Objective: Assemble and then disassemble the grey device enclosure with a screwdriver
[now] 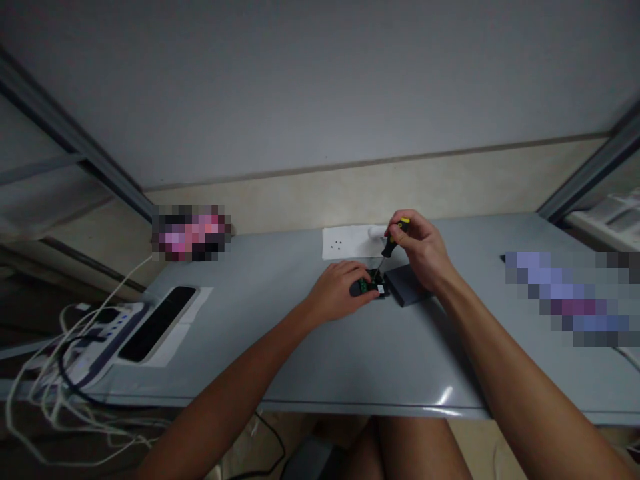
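My right hand (423, 245) is closed around the black and yellow handle of a screwdriver (395, 239), which tilts down to the left. Its thin shaft reaches into a small black device with a green circuit board (379, 280). With thumb and fingers at its left side, my left hand (343, 288) grips this device against the table. A flat dark grey box or cover (407, 285) lies just right of the device, partly beneath my right hand. Behind them is a white sheet of paper (345, 245) with several small dark screws (337, 245) on it.
A grey table (280, 353) runs up to the wall. A smartphone (159, 323) lies on paper at the left, beside a power strip (113, 347) with tangled white cables (47, 400). Blurred-out objects sit at the back left and the right edge.
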Tool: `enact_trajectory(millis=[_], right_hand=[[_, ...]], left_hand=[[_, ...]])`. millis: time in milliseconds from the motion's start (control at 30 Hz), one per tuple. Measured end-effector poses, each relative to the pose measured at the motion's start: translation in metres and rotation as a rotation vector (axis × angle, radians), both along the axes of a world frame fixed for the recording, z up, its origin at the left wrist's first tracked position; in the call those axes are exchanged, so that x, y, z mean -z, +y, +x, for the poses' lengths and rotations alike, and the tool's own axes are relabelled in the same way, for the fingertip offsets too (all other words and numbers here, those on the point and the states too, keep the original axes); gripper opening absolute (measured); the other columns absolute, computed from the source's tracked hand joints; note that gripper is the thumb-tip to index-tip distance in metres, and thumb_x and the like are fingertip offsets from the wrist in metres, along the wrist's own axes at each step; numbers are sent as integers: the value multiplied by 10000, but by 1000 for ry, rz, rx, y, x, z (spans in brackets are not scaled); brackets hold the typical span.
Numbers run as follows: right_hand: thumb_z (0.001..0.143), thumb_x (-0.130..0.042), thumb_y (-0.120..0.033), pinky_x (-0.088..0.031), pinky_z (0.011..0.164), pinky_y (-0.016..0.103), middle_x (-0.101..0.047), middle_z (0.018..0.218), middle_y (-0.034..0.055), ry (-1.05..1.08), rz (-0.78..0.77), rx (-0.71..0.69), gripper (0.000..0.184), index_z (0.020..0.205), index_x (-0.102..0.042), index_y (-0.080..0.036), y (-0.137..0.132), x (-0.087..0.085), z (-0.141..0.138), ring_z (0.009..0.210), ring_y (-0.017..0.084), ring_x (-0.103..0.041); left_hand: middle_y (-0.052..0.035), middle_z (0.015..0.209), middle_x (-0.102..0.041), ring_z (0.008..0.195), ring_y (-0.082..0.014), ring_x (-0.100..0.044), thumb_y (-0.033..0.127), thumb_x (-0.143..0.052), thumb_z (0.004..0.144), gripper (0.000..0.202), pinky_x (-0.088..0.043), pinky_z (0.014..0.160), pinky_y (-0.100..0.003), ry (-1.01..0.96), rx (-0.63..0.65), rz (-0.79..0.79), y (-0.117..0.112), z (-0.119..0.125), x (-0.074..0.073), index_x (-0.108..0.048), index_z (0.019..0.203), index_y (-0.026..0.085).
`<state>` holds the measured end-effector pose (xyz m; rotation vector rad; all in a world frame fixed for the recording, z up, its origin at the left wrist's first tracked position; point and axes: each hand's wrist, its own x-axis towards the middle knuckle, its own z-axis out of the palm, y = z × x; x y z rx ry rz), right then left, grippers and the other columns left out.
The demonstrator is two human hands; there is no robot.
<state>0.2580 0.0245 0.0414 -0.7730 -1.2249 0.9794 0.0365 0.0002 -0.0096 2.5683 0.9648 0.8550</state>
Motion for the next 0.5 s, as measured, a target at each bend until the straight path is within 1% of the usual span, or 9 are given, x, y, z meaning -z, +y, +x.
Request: enact_trajectory(millis=[67, 133, 233, 300, 333, 400, 500], right_hand=[[797, -933, -374, -507, 763, 317, -628, 867, -25, 9, -17, -8, 256, 952, -742, -303, 1, 0, 3, 816, 167, -604], [799, -928, -379, -528, 811, 334, -680, 912, -16, 19, -41, -59, 267, 994, -758, -314, -1, -2, 5, 867, 181, -642], [834, -912, -430, -552, 894, 373, -747, 1031, 5, 9, -58, -154, 369, 1162, -768, -344, -5, -7, 5, 970, 210, -696], [859, -896, -480, -556, 925, 390, -749, 1046, 6, 4, -55, -210, 426, 1239, -746, -358, -8, -9, 2, 980, 216, -707], [866, -890, -505, -557, 927, 395, -744, 1037, 4, 12, -52, -228, 423, 1232, -739, -356, -8, -10, 1, 970, 216, -709], [876, -873, -558, -559, 908, 396, -738, 1006, 5, 51, -58, -238, 380, 1150, -728, -339, -8, -10, -1, 941, 218, -708], [875, -877, -586, -550, 868, 364, -732, 1006, 3, 108, -60, -179, 348, 998, -707, -308, -6, -6, -2, 935, 203, -701]], left_hand=[[-68, 1228, -805, 1184, -275, -754, 418, -843, 988, 208, -570, 1065, -458, -3, 6, -5, 1, 0, 0, -761, 1045, 235], [-65, 1232, -803, 1182, -273, -753, 413, -857, 977, 211, -573, 1057, -453, -10, 10, -10, 1, -1, 0, -763, 1044, 236], [-70, 1261, -799, 1195, -278, -752, 418, -858, 976, 216, -572, 1061, -460, -10, 11, -10, 1, -1, -1, -765, 1047, 235], [-76, 1276, -798, 1204, -281, -752, 430, -849, 982, 222, -571, 1069, -464, -5, 11, -5, 0, -1, -1, -762, 1044, 236], [-78, 1279, -798, 1205, -281, -752, 433, -847, 984, 223, -569, 1073, -465, -4, 9, -3, 0, -1, -1, -761, 1042, 236], [-77, 1280, -798, 1208, -278, -751, 431, -842, 988, 217, -568, 1079, -462, -3, 8, -1, 0, -1, -1, -758, 1041, 238], [-70, 1271, -798, 1211, -273, -747, 426, -838, 993, 210, -564, 1084, -457, 0, 11, -13, 0, -1, -1, -759, 1050, 241]])
